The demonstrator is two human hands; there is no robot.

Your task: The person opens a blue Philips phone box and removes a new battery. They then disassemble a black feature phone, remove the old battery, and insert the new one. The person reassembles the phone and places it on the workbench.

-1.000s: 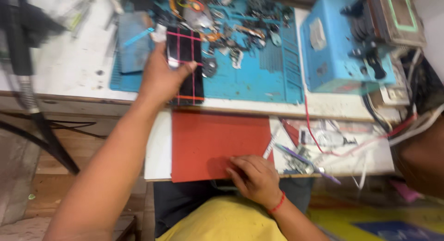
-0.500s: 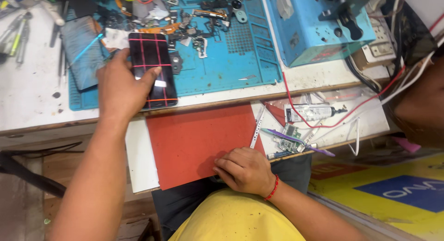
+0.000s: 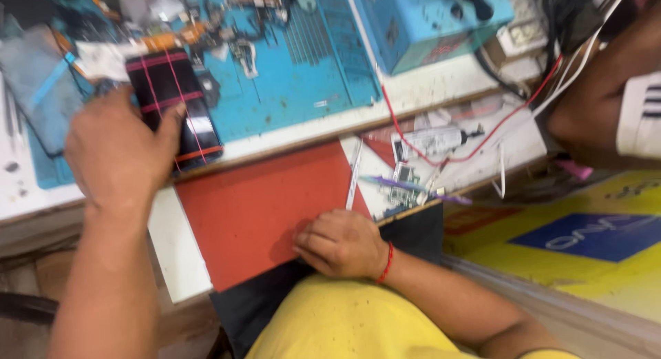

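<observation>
A: Position of the flat black smartphone bound with thin red bands [image 3: 175,107]?
B: On the near edge of the blue rubber work mat [image 3: 303,76], under the left hand [image 3: 117,149].
A: The flat red rectangular pad [image 3: 255,207]?
B: In front of that mat, on the lower white shelf [image 3: 175,249]. Right hand [image 3: 341,243] rests on its near edge.
A: Right of the pad?
B: A small green circuit board [image 3: 403,174], with the blue metal box [image 3: 430,21] behind it.

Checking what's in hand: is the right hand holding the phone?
No, the right hand rests on the red mat; the left hand holds the phone.
</observation>
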